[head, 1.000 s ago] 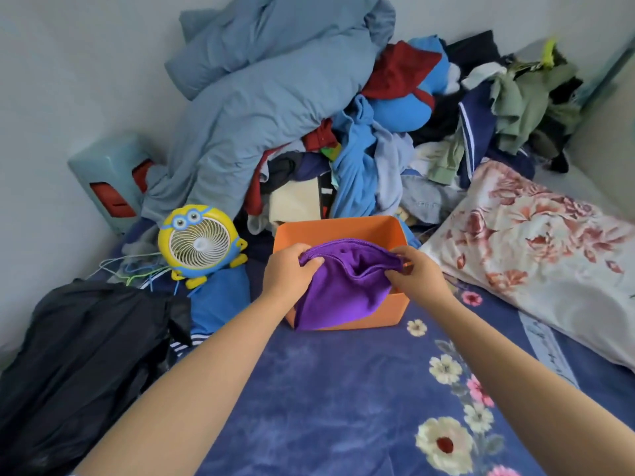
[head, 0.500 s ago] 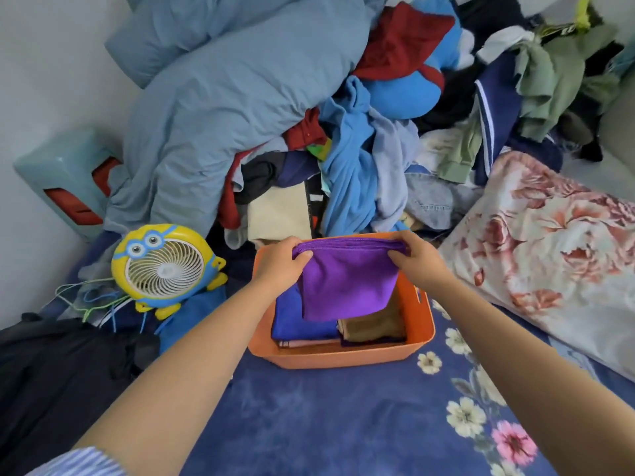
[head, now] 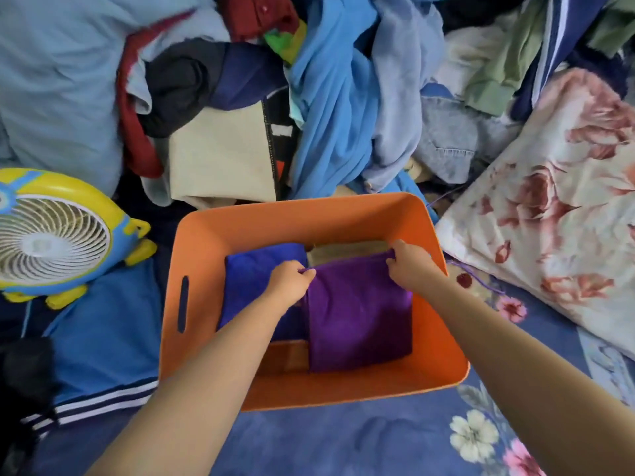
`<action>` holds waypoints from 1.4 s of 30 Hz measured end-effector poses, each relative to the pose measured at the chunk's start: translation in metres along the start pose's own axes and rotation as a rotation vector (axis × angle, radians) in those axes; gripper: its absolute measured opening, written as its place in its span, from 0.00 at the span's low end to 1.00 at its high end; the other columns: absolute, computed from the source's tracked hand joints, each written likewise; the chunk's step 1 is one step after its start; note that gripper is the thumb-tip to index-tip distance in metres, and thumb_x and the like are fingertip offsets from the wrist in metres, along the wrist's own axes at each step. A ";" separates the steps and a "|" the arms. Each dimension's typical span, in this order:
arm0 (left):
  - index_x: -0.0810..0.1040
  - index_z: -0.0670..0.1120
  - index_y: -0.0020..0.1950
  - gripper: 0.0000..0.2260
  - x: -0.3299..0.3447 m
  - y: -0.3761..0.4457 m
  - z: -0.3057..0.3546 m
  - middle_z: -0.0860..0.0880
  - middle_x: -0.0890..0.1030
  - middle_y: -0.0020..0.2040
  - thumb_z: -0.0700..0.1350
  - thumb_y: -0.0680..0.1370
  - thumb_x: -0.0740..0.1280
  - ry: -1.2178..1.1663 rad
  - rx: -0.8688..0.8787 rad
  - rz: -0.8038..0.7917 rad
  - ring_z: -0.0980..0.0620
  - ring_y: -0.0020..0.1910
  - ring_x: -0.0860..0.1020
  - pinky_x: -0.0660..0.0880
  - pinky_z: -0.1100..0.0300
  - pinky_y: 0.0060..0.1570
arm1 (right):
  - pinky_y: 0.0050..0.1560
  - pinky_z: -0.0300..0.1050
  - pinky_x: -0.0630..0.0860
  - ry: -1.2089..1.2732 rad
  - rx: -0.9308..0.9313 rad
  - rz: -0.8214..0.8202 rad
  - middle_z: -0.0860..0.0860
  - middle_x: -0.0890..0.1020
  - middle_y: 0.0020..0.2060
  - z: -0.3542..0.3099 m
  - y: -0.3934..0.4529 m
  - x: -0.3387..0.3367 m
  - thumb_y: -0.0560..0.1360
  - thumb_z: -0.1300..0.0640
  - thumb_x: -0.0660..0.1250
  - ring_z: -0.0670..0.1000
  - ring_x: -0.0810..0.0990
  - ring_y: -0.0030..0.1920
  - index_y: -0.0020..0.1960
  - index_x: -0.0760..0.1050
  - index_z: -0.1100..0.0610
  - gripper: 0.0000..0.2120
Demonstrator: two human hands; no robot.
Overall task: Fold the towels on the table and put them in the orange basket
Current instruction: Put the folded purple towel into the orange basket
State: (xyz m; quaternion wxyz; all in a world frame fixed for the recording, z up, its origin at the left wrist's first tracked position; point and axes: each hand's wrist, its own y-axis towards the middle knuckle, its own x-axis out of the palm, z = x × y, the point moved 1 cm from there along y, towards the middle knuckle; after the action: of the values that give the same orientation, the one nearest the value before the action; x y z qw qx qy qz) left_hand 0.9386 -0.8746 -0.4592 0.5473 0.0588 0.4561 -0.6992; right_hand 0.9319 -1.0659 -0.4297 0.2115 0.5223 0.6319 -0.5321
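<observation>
Both hands pinched the purple towel's (head: 357,314) far edge, left hand (head: 288,282) at one corner, right hand (head: 409,264) at the other. It lay inside the basket (head: 220,225), beside a blue towel (head: 256,269), against the right wall.

No readable text, label, brand, number or sign anywhere in the head view — not on the orange basket (head: 311,218), not on the yellow fan (head: 55,235), not on the folded towels or the heaped clothes. Only flower prints and plain stripes on the fabrics — no lettering.
</observation>
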 end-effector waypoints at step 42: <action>0.67 0.41 0.66 0.17 0.016 -0.018 0.031 0.42 0.66 0.69 0.41 0.78 0.59 0.860 0.471 0.116 0.45 0.71 0.60 0.59 0.51 0.69 | 0.74 0.49 0.47 -0.118 -0.078 0.066 0.55 0.50 0.75 -0.019 -0.007 0.036 0.79 0.55 0.51 0.54 0.45 0.75 0.73 0.52 0.58 0.24</action>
State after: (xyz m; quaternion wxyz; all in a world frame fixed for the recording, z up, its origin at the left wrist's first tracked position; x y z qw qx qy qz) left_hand 0.9303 -0.9081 -0.4407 0.3194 0.4896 0.4663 -0.6639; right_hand 0.9182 -1.0321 -0.4496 0.2860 0.5022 0.6210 -0.5296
